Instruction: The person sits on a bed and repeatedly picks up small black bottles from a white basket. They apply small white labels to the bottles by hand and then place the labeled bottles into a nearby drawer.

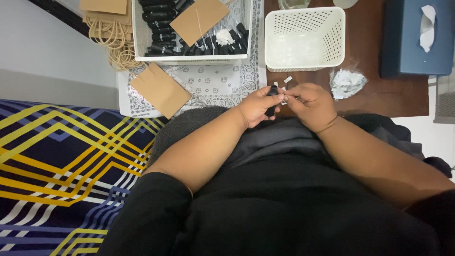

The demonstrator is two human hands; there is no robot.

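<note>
My left hand (255,107) grips a small black tube-shaped bottle (272,92) upright between thumb and fingers, just in front of my chest. My right hand (312,103) meets it from the right, its fingertips pinching a small white sticker (284,100) against the bottle's side. Another small white sticker piece (287,79) lies on the brown table just beyond the hands. Both hands touch each other at the fingertips.
A white perforated basket (304,38) stands beyond the hands. To its left a white tray (189,59) holds several black bottles and a brown paper bag (199,19). Another brown bag (160,90) lies on patterned cloth. Crumpled white paper (347,83) and a blue tissue box (417,38) sit right.
</note>
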